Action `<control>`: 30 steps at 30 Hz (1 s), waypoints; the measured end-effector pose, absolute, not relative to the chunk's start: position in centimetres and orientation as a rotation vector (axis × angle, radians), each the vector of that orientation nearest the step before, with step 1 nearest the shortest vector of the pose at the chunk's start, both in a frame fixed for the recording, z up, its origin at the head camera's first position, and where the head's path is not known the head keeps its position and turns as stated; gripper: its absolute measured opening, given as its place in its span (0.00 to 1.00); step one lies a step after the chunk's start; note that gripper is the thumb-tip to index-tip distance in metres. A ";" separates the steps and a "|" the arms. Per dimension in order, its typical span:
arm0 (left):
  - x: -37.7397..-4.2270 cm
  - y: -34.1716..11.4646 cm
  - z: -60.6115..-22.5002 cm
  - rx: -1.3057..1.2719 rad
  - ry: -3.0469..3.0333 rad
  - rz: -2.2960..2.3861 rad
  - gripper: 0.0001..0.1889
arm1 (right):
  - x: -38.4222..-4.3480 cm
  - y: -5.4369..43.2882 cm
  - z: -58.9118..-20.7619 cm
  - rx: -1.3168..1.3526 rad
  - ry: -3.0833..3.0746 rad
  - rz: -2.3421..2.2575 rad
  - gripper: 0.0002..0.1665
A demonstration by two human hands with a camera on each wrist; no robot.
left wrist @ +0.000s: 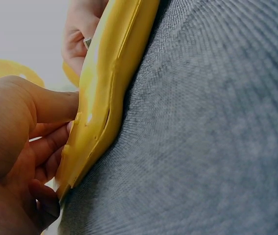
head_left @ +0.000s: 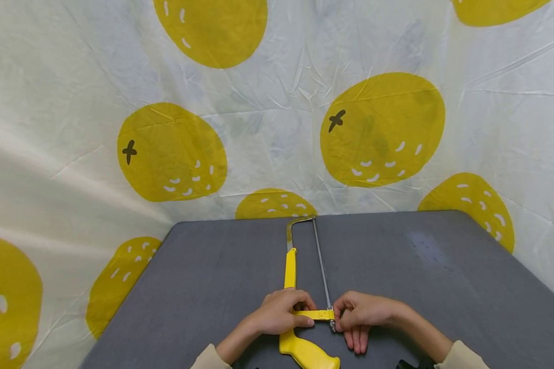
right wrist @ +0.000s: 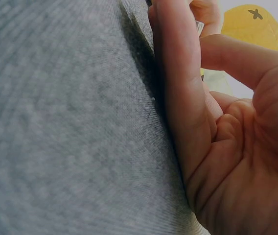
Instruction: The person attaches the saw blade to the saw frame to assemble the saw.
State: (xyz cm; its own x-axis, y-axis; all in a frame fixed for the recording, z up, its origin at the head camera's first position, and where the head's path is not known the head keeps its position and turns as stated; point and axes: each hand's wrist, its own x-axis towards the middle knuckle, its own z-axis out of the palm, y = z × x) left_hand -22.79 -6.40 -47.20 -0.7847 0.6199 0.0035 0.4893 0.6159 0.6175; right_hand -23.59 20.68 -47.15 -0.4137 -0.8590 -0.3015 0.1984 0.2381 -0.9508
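Observation:
A hacksaw with a yellow frame (head_left: 290, 269) lies flat on the grey table, its metal bow pointing away and its yellow handle (head_left: 311, 354) toward me. My left hand (head_left: 281, 311) grips the frame around the short yellow crosspiece (head_left: 316, 314), thumb on the near side. Along the right of the saw runs the thin blade (head_left: 322, 264). At its near end, the thumb and forefinger of my right hand (head_left: 364, 312) pinch a small metal wing nut (head_left: 333, 326); its other fingers extend along the tabletop. In the left wrist view, the yellow handle (left wrist: 112, 73) partly hides the right hand.
The dark grey tabletop (head_left: 226, 266) spreads around the saw, with a pale smudge (head_left: 426, 246) on its right part. A white cloth (head_left: 268, 143) printed with large yellow fruit hangs behind and along both sides of the table.

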 end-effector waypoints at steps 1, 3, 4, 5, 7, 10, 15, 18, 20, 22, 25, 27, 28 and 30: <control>-22.8 -6.4 -47.2 0.910 2.629 0.912 0.07 | -23.6 20.7 -47.1 -0.644 1.539 -1.366 0.03; -22.8 -6.4 -47.2 0.907 2.629 0.912 0.07 | -23.6 20.7 -47.2 -0.648 1.542 -1.365 0.03; -22.8 -6.4 -47.2 0.904 2.627 0.913 0.07 | -23.6 20.7 -47.2 -0.650 1.543 -1.364 0.03; -22.8 -6.4 -47.2 0.905 2.629 0.909 0.07 | -23.6 20.7 -47.2 -0.652 1.543 -1.362 0.03; -22.8 -6.4 -47.2 0.903 2.628 0.911 0.07 | -23.6 20.7 -47.2 -0.657 1.544 -1.360 0.03; -22.7 -6.5 -47.1 0.903 2.625 0.915 0.07 | -23.6 20.7 -47.3 -0.665 1.545 -1.359 0.04; -22.7 -6.5 -47.2 0.900 2.618 0.919 0.07 | -23.5 20.7 -47.2 -0.668 1.542 -1.360 0.06; -22.6 -6.5 -47.2 0.903 2.625 0.911 0.07 | -23.4 20.7 -47.2 -0.669 1.543 -1.361 0.07; -22.6 -6.5 -47.1 0.897 2.628 0.911 0.07 | -23.4 20.7 -47.2 -0.673 1.549 -1.360 0.07; -22.5 -6.4 -47.1 0.893 2.630 0.911 0.08 | -23.4 20.7 -47.2 -0.676 1.552 -1.357 0.06; -22.5 -6.4 -47.1 0.891 2.630 0.911 0.08 | -23.4 20.7 -47.1 -0.680 1.548 -1.352 0.05; -22.5 -6.4 -47.0 0.892 2.628 0.910 0.08 | -23.4 20.7 -47.1 -0.680 1.539 -1.349 0.04; -22.5 -6.4 -47.0 0.892 2.628 0.910 0.08 | -23.4 20.7 -47.1 -0.678 1.535 -1.348 0.04; -22.4 -6.4 -47.0 0.893 2.628 0.909 0.08 | -23.4 20.6 -47.0 -0.676 1.532 -1.345 0.04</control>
State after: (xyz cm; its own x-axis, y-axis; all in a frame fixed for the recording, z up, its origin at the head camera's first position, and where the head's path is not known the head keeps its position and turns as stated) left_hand -22.44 -6.43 -47.04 -0.7911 0.6116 -0.0094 0.4752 0.6242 0.6201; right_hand -23.35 20.63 -47.02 -0.3920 -0.8720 -0.2930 0.1777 0.2408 -0.9542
